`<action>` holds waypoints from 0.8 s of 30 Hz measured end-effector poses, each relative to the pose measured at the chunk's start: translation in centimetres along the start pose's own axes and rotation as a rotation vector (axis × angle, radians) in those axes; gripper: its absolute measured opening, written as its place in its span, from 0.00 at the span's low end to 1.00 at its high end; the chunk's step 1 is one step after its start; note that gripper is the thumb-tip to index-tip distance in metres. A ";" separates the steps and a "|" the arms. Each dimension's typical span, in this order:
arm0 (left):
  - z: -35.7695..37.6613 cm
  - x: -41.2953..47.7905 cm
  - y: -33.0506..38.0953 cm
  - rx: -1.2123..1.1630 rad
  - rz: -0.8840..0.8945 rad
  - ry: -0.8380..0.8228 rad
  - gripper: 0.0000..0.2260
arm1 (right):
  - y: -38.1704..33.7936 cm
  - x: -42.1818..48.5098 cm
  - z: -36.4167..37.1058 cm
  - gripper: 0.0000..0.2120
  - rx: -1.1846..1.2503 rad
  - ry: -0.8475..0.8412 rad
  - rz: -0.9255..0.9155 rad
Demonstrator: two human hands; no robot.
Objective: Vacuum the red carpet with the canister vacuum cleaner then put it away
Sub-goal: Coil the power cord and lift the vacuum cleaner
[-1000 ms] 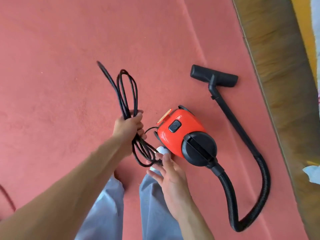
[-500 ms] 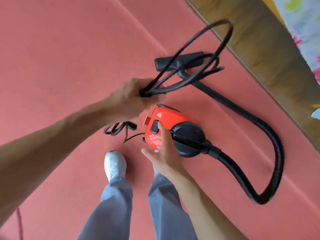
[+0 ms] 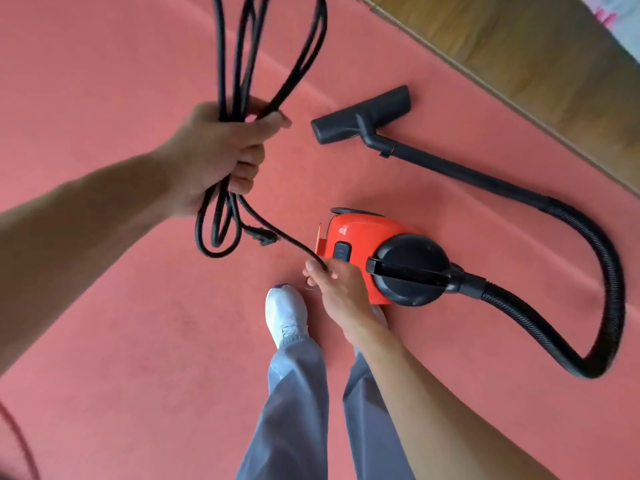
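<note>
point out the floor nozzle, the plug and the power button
floor nozzle (image 3: pixel 360 114): head view, middle of its top face
plug (image 3: pixel 266 238): head view, its black body
power button (image 3: pixel 341 251): head view, centre of the switch

One wide-angle camera on the person's head faces almost straight down at the red carpet (image 3: pixel 104 341). The view is near: the left hand (image 3: pixel 214 150) and right hand (image 3: pixel 341 292) sit close beneath the lens, and the trouser legs (image 3: pixel 298 410) drop away at bottom centre. The carpet's far edge crosses the upper right corner diagonally, meeting a wood-grain surface (image 3: pixel 519 46).
</note>
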State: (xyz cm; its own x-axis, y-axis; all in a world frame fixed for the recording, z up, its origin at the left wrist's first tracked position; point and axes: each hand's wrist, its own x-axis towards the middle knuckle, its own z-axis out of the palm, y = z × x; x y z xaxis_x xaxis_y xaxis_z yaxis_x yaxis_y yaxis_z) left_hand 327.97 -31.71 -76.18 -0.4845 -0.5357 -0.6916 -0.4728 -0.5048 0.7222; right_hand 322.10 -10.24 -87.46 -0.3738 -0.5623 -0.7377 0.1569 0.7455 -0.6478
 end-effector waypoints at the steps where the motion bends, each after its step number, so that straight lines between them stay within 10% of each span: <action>1: 0.2 0.2 -0.7 0.164 -0.017 -0.003 0.07 | 0.3 -0.1 -0.8 0.11 0.034 0.058 0.012; 7: 5.8 0.7 -5.4 0.973 -0.029 -0.250 0.14 | 1.7 -0.6 -4.4 0.03 0.164 0.267 0.072; 15: 14.3 -0.3 -9.9 1.403 0.181 -0.500 0.27 | 5.2 -3.9 -8.0 0.11 0.249 0.290 0.056; 24: 19.0 0.6 -12.9 1.501 0.513 -0.341 0.12 | 9.4 -3.5 -9.9 0.10 0.656 0.417 0.258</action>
State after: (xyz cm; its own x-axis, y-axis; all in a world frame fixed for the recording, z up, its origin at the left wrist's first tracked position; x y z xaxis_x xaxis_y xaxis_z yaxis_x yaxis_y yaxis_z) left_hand 319.77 -12.66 -86.12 -0.8446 -0.1605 -0.5108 -0.3742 0.8593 0.3488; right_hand 315.79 2.28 -89.04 -0.5421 -0.1260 -0.8308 0.7389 0.3994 -0.5427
